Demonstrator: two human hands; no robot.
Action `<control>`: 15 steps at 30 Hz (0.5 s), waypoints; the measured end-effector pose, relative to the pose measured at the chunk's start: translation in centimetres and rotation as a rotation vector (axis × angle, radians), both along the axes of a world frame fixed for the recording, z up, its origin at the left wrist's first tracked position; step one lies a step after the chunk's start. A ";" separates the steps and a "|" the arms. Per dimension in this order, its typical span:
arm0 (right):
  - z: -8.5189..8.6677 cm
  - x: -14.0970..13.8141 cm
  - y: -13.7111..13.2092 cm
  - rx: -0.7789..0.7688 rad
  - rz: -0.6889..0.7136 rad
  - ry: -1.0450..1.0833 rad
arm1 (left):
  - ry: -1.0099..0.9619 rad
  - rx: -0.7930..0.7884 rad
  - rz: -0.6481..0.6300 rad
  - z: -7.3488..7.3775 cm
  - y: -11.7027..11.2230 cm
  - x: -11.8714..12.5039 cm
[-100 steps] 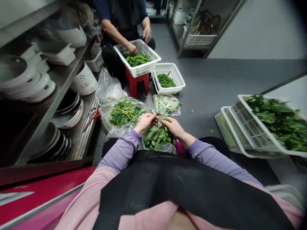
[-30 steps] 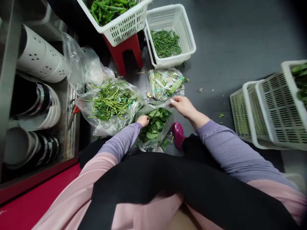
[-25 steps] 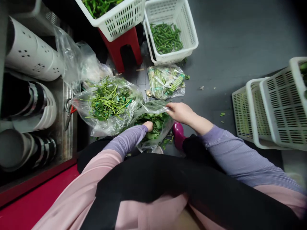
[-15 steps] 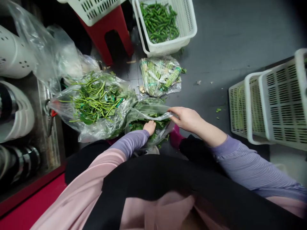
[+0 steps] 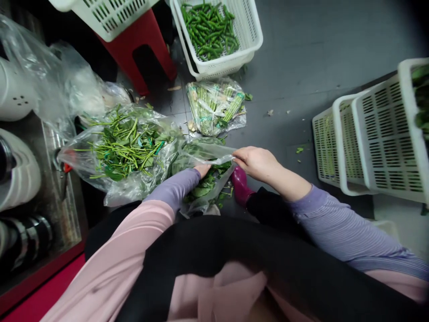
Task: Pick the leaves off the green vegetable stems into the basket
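Note:
My right hand (image 5: 256,161) pinches the upper rim of a clear plastic bag (image 5: 204,154) of green leaves and holds it up. Inside that bag my left hand (image 5: 203,170) reaches down among the leaves (image 5: 204,190); most of its fingers are hidden by the leaves and the plastic. The bag sits on the floor between my knees, beside my magenta boot (image 5: 239,185).
A larger clear bag of green stems (image 5: 124,143) lies to the left. A bag of bundled stalks (image 5: 214,105) lies ahead, and beyond it a white basket (image 5: 251,38) of green chillies. A red stool (image 5: 144,42) carries another basket. Stacked white baskets (image 5: 365,143) stand right; shelf with bowls left.
Earlier both hands worked a stem above the leaf bag. Since then my right hand took the bag's rim and my left hand went down into the leaves. The view tilted down.

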State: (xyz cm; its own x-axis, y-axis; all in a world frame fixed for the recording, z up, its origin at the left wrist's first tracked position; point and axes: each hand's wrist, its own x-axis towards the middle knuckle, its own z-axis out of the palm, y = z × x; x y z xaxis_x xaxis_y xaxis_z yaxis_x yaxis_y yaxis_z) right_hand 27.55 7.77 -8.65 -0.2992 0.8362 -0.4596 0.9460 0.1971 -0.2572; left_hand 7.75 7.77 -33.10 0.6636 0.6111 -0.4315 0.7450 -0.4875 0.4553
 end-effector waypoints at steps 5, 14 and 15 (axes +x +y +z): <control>0.1 -0.2 -0.1 0.009 0.014 -0.050 | 0.106 -0.025 -0.156 1.0 -2.3 -1.9; -0.6 -0.9 -0.4 0.036 0.015 -0.151 | 0.316 -0.022 -0.217 3.8 -3.4 -3.5; -0.7 -0.9 -0.5 0.043 0.016 -0.166 | 0.317 -0.023 -0.226 4.4 -3.2 -3.7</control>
State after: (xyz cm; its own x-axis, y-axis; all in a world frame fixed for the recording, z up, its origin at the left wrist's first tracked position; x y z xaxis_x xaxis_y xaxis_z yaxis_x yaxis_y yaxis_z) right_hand 26.60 7.26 -9.36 -0.2356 0.8521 -0.4674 0.9715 0.2198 -0.0889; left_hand 4.07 4.54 -28.72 0.6123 0.4524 -0.6484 0.7252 -0.6481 0.2327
